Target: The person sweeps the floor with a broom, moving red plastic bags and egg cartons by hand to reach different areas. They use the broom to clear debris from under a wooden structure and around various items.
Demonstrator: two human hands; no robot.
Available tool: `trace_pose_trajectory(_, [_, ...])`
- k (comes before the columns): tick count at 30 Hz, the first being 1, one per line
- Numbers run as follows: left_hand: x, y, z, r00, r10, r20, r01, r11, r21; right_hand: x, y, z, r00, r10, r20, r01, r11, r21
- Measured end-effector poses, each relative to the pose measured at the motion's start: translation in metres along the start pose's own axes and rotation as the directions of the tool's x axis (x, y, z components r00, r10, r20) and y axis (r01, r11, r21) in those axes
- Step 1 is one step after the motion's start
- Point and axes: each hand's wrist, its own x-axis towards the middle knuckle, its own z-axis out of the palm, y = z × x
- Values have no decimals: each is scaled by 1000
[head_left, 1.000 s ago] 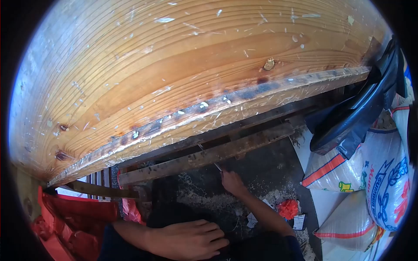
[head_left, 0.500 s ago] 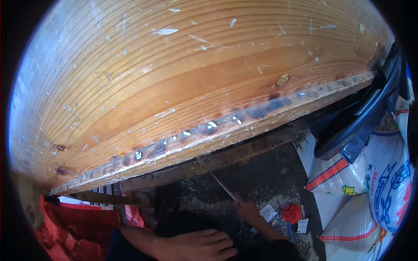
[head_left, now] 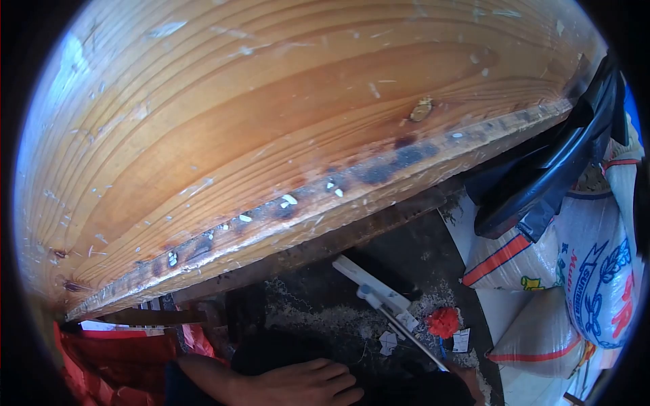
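The right hand [head_left: 466, 384], closed around a long-handled, flat-headed pale tool [head_left: 374, 281], could drag the small white paper scrap [head_left: 388, 343] if pulled low; the left [head_left: 298, 386] rests open.

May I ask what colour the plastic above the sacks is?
The plastic is black, head view.

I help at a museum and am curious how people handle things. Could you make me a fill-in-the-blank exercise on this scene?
1. The long-poled tool with a flat, pale head is held in the person's ____ (left/right) hand.
2. The left hand lies with its palm facing ____.
3. The colour of the crumpled bunch on the dark floor is ____.
4. Near the white woven sacks, the shiny plastic is coloured ____.

Missing words: right; down; red; black.
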Motion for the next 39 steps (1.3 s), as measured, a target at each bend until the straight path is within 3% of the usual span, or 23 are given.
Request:
trace_pose_trajectory(2, [2, 0, 1, 1000, -3, -25, 4, 999, 38, 2, -41, -35, 998, 52, 28, -49, 994, -94])
trace_pose_trajectory(4, [7, 0, -1, 998, -40, 43, 41, 999, -14, 8, -47, -42, 993, 101, 55, -90, 979, -184])
trace_pose_trajectory(6, [8, 1, -1, 997, -59, 43, 60, 998, -11, 19, -38, -45, 997, -77, -11, 75, 992, -98])
trace_pose_trajectory(7, [7, 2, -1, 997, -71, 41, 72, 997, -17, 19, -40, -47, 996, -87, -10, 85, 992, -89])
trace_pose_trajectory(9, [5, 4, -3, 994, -100, 49, 102, 994, -30, 8, -47, -64, 925, 327, 194, -234, 891, -389])
trace_pose_trajectory(10, [5, 4, -4, 992, -116, 53, 119, 991, -54, 1, -44, -69, 929, 303, 213, -254, 940, -228])
trace_pose_trajectory(11, [5, 5, -4, 992, -118, 49, 121, 991, -55, -8, -40, -72, 929, 302, 213, -252, 939, -232])
trace_pose_trajectory(13, [4, 7, -5, 991, -128, 43, 129, 991, -31, -36, -26, -67, 990, 144, -8, -141, 959, -246])
trace_pose_trajectory(14, [5, 6, -5, 991, -122, 53, 124, 992, -38, -38, -1, -57, 901, -366, -232, 237, 865, -442])
trace_pose_trajectory(15, [7, 6, -6, 991, -118, 68, 121, 992, -36, -36, 5, -48, 906, -352, -236, 224, 871, -438])
trace_pose_trajectory(17, [12, 5, -5, 990, -101, 97, 105, 994, -41, -35, 6, -39, 954, -28, -299, -66, 952, -298])
trace_pose_trajectory(19, [19, 3, -9, 995, -76, 70, 79, 996, -37, -5, -14, -41, 953, 108, -284, -185, 947, -264])
trace_pose_trajectory(21, [30, -2, -13, 989, -38, 145, 46, 998, -48, 42, -4, -30, 961, 47, -273, -147, 922, -357])
trace_pose_trajectory(22, [34, -3, -14, 981, -22, 194, 33, 998, -55, 70, -31, -38, 967, 76, -242, -156, 930, -332])
trace_pose_trajectory(23, [37, 0, -16, 976, -7, 217, 20, 998, -55, 100, -35, -37, 967, -10, -254, -68, 953, -295])
trace_pose_trajectory(26, [42, 12, -22, 957, -113, 267, 132, 990, -51, 192, -38, -31, 986, -50, -157, 19, 982, -190])
trace_pose_trajectory(28, [41, 19, -21, 947, -205, 247, 214, 977, -11, 243, -42, -23, 977, -184, -112, 166, 975, -150])
trace_pose_trajectory(29, [41, 22, -21, 943, -208, 260, 217, 976, -6, 252, -47, -28, 977, -181, -113, 165, 977, -136])
trace_pose_trajectory(31, [42, 28, -22, 925, -308, 222, 309, 951, 29, 266, -56, -32, 963, -236, 132, 253, 959, -129])
trace_pose_trajectory(35, [38, 37, -18, 915, -353, 195, 356, 934, 18, 266, -63, -50, 942, -325, 87, 331, 942, -63])
trace_pose_trajectory(37, [32, 43, -12, 945, -316, 84, 318, 948, -15, 262, -67, -47, 950, -294, 105, 294, 956, 16])
trace_pose_trajectory(39, [32, 45, -15, 941, -328, 80, 331, 944, -19, 247, -73, -47, 960, -270, 70, 272, 962, -26])
